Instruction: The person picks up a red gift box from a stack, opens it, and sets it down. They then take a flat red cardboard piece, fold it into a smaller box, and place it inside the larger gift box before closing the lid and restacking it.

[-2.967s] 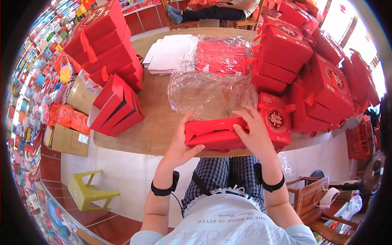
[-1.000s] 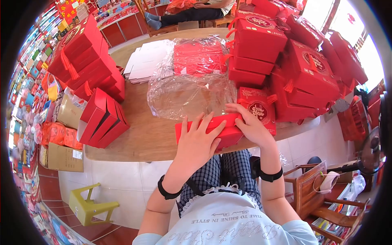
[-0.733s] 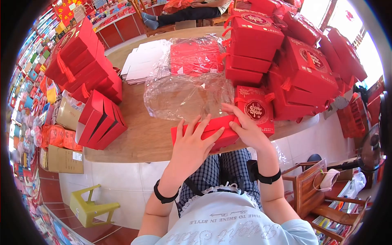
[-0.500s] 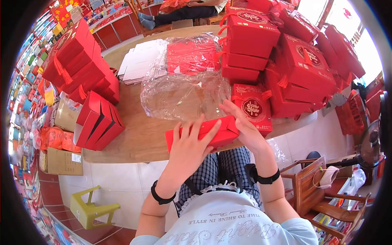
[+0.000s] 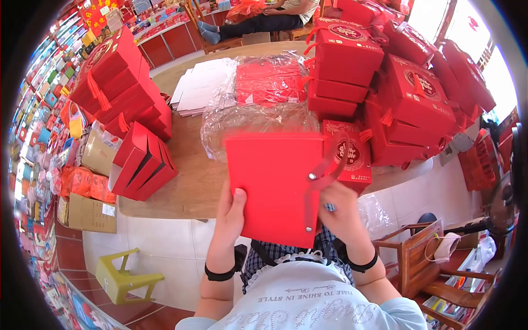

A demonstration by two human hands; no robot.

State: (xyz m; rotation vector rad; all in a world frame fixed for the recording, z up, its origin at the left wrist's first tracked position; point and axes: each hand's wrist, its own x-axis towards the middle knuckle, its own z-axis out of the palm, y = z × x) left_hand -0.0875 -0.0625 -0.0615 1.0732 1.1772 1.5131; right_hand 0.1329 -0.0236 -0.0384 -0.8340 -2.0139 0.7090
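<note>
A red gift box (image 5: pixel 275 187) is upright in front of my body, one broad plain side facing up toward me. My left hand (image 5: pixel 231 212) grips its left edge, the thumb lying on the red face and the fingers behind. Along the right edge are two metal rivets and a dark red ribbon handle (image 5: pixel 331 160), smeared by motion. My right hand (image 5: pixel 342 212) is curled closed at that edge, around the lower part of the ribbon, though its fingertips are blurred. Just beyond lies another red box with a round gold-and-red emblem (image 5: pixel 360 157).
Red boxes are stacked at the table's left (image 5: pixel 118 82) and right (image 5: pixel 346 60). White flat sheets (image 5: pixel 199 85) and clear plastic wrap over red pieces (image 5: pixel 269 82) lie at the middle back. A green stool (image 5: pixel 124 278) and wooden chair (image 5: pixel 421 258) stand nearby. Another person sits behind the table.
The red box has turned from lying narrow side up to showing its broad face. My left hand moved to its left edge, and my right hand dropped to the ribbon side.
</note>
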